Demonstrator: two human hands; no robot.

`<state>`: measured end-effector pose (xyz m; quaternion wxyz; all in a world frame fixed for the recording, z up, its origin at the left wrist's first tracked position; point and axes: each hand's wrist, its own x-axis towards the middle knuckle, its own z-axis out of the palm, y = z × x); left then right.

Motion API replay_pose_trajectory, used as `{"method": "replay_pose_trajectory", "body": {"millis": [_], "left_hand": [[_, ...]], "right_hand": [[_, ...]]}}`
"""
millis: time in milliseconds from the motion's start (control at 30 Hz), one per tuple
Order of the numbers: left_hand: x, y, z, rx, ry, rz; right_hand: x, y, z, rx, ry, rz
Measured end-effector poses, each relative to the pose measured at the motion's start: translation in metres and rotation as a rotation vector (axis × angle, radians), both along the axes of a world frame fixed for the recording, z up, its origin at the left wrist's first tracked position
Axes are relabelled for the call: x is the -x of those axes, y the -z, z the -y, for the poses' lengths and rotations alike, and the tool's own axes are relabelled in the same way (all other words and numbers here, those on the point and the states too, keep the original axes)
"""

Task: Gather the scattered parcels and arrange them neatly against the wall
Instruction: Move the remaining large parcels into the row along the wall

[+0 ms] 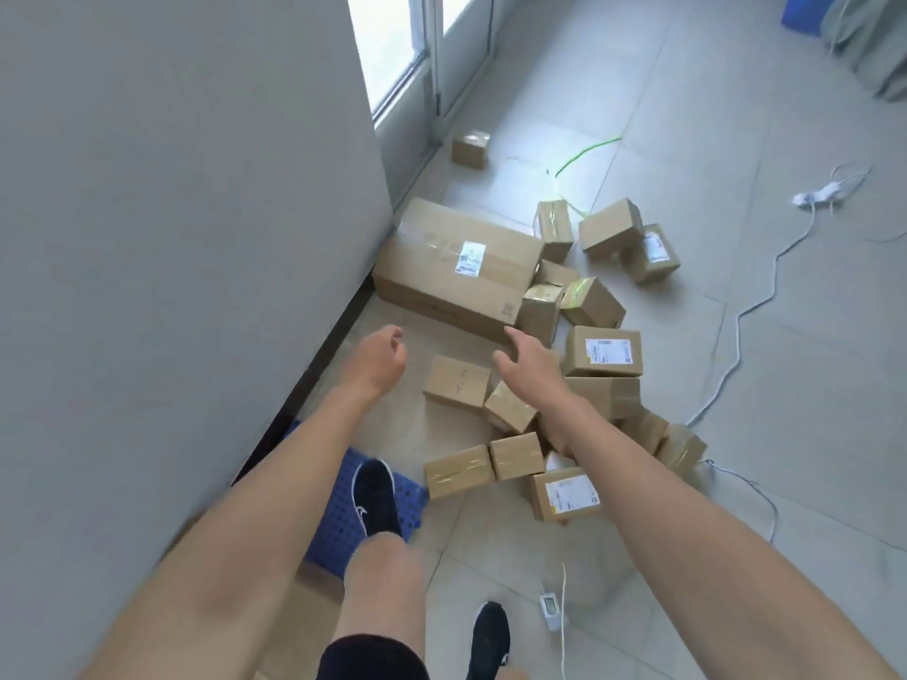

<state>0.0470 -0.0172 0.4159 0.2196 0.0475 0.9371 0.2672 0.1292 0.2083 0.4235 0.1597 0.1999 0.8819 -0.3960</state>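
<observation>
Both arms reach forward over the floor. The left hand has loosely curled fingers and holds nothing. The right hand is spread, fingers relaxed and thumb out, and holds nothing either. It hovers above the boxes.

The large parcel lies on the floor just beyond both hands, its left end against the wall. A plain parcel sits between the two hands, a little nearer the person. The small parcels lie scattered under and to the right of the right hand and forearm, some tilted, several touching. A lone parcel sits well beyond the hands, near the window.

A blue crate lies below the left forearm with a black shoe on it. A white cable runs well right of the right hand.
</observation>
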Motion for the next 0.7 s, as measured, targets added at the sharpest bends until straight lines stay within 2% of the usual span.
{"method": "replay_pose_trajectory", "body": {"millis": [133,233,333,467,700], "left_hand": [[0.094,0.013,-0.034,0.023,0.023,0.039],[0.197,0.051,-0.069,0.082,0.114,0.051],[0.326,0.116,-0.126,0.099,0.222,0.051],[0.469,0.219,-0.209,0.141,0.484,0.027],[0.601,0.350,-0.289,0.193,0.764,-0.003]], "right_hand": [[0.062,0.007,-0.040,0.028,0.113,0.020],[0.132,0.045,-0.070,0.064,0.240,0.044],[0.223,0.114,-0.095,0.121,0.466,0.062],[0.335,0.230,-0.100,0.231,0.851,0.106],[0.457,0.381,-0.090,0.321,1.140,0.241]]}}
